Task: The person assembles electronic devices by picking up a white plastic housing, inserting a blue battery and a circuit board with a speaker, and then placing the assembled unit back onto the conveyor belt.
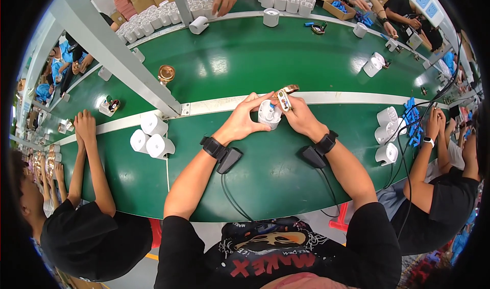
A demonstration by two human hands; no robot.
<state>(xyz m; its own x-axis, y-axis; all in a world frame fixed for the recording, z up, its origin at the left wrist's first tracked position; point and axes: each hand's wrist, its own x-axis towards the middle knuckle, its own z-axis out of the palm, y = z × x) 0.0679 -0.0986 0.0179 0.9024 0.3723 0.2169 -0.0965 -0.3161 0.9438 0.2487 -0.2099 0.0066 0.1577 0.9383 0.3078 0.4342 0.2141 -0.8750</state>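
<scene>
My left hand [239,121] is closed around a white ribbed cylindrical housing [269,119], its open top tilted toward me. Something small and blue shows at the mouth of this housing. Right beside it, my right hand [303,119] grips a shiny gold-coloured part [284,101] with a rounded end. The gold part sits just above the housing's right rim; whether the two are joined, I cannot tell. Both hands work over the green table [245,171], near the pale metal rail [347,98]. Black straps with small boxes circle both my wrists.
Several white housings stand to my left [153,124] and right [387,154], the right ones beside a pile of blue cylinders [411,120]. Beyond the rail lies a green belt [229,59] with a gold part [166,73]. A grey post [117,49] rises at left. Co-workers sit on both sides.
</scene>
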